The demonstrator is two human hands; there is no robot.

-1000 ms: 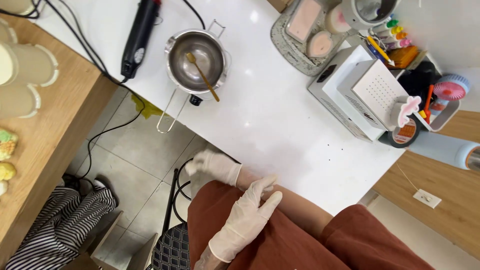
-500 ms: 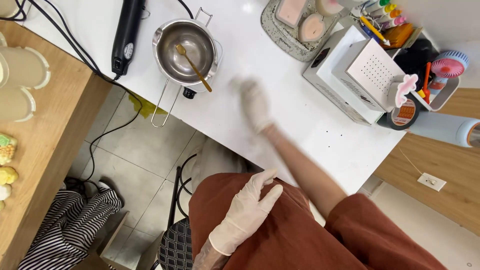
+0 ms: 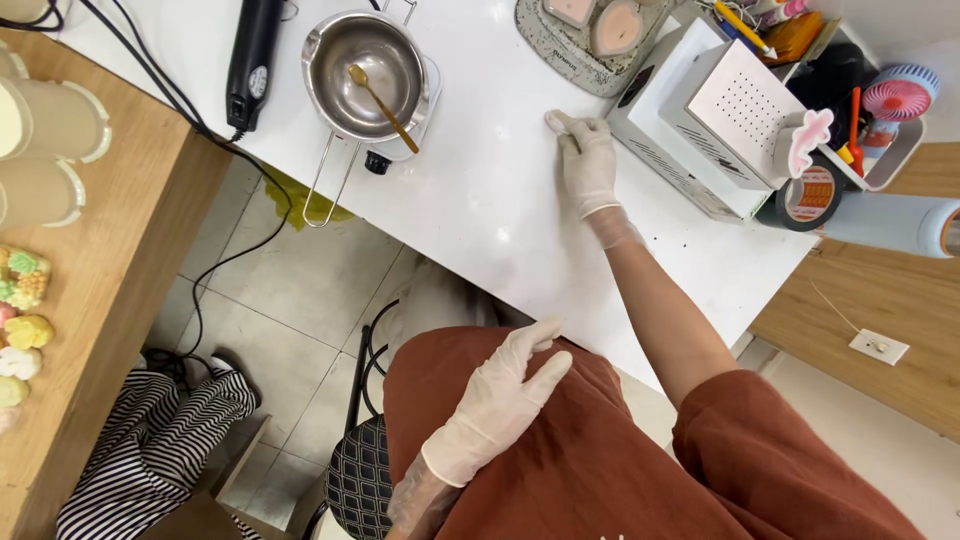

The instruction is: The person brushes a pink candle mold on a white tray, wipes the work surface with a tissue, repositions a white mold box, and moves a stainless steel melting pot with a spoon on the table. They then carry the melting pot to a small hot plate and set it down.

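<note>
At the far left you see a wooden shelf (image 3: 90, 290) with pale round cups (image 3: 45, 120) and small coloured flower-shaped pieces (image 3: 20, 330) on it, and below it a striped cloth (image 3: 150, 450) lies on the tiled floor (image 3: 290, 290). On the white surface (image 3: 480, 200), a black tool (image 3: 252, 60) with a cable lies at the far edge, and just beside it stands a steel pot (image 3: 365, 70) on a small base, with a gold spoon (image 3: 380, 95) leaning inside it and a wire handle hanging over the edge of the surface. Your left hand (image 3: 495, 405), in a thin pale glove, rests flat on your lap on the rust-brown cloth (image 3: 600, 470), with the fingers spread and holding nothing. Your right hand (image 3: 585, 165), also gloved, is stretched out over the surface; its fingers are bent around a small thin stick-like thing (image 3: 570, 135), but it is too small to say what it is. This hand is just beside a white box (image 3: 720, 120) with small holes on top, and near a speckled tray (image 3: 560, 55) that carries pink moulds (image 3: 610, 25). At the far right there are a roll of tape (image 3: 805, 200), a small pink fan (image 3: 895, 95) and a wooden floor (image 3: 870, 320).
</note>
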